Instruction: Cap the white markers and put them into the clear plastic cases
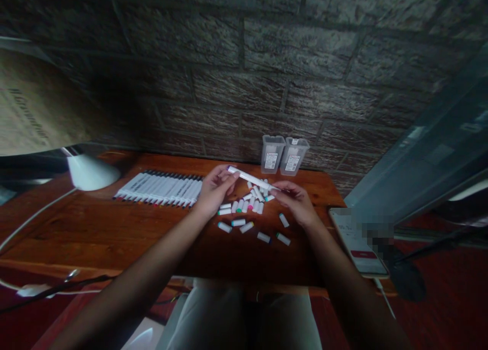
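A white marker (pixel 249 177) with a purple end is held slantwise above the desk between my two hands. My left hand (pixel 218 188) pinches it near the purple end. At the lower right end, the fingers of my right hand (pixel 294 200) close around the tip; whether a cap is on there I cannot make out. Below lie several loose white marker caps (pixel 246 227) with coloured ends, some clustered under the marker and others scattered toward me. Left of my left hand, a row of white markers (pixel 163 188) lies side by side.
Two clear plastic boxes (pixel 293 159) with labels stand against the brick wall (pixel 267 75). A white lamp (pixel 91 172) is at the left of the wooden desk (pixel 152 238). On the right edge rests a phone (pixel 358 243) with a cable attached.
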Action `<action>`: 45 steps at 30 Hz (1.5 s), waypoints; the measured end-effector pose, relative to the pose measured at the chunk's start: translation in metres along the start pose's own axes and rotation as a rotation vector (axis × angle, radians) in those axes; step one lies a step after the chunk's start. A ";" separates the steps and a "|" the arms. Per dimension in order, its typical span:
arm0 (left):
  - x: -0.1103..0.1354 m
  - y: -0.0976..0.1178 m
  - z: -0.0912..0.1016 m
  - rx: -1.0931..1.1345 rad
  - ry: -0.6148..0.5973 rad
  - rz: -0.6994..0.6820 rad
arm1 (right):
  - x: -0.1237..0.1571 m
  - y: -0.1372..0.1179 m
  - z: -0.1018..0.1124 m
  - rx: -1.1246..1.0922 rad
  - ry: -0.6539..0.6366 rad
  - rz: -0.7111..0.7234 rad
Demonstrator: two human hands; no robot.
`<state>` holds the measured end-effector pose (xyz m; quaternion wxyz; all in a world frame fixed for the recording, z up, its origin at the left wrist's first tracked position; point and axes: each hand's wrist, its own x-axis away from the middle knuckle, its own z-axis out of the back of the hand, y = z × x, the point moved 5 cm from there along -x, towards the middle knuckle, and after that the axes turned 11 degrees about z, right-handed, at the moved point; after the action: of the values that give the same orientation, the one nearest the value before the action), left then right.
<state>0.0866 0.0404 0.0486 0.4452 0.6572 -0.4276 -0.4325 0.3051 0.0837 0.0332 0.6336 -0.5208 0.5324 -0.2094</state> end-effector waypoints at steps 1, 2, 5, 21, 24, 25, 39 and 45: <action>-0.001 0.001 0.000 0.050 -0.013 0.015 | 0.001 -0.002 -0.003 0.024 -0.030 0.020; -0.001 0.001 0.000 0.083 -0.028 0.027 | 0.001 -0.004 -0.006 0.046 -0.063 0.037; -0.001 0.002 -0.001 0.142 -0.082 0.063 | 0.004 -0.005 -0.016 0.105 -0.161 0.055; 0.003 -0.012 -0.010 0.191 -0.189 0.232 | -0.002 -0.003 0.005 0.102 0.210 0.117; 0.003 -0.013 -0.011 0.179 -0.195 0.236 | -0.003 -0.006 0.005 -0.013 0.208 0.101; 0.002 -0.013 -0.010 0.181 -0.195 0.238 | -0.003 -0.006 0.005 -0.048 0.216 0.098; -0.008 -0.014 0.008 0.099 -0.041 0.148 | -0.003 0.000 0.022 -0.198 0.429 0.029; -0.012 -0.013 0.016 0.090 0.016 0.107 | -0.020 -0.019 0.049 -0.019 0.659 0.224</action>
<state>0.0708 0.0511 0.0351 0.4411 0.6563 -0.4776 -0.3829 0.3478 0.1146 0.0534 0.4417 -0.3695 0.7641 -0.2906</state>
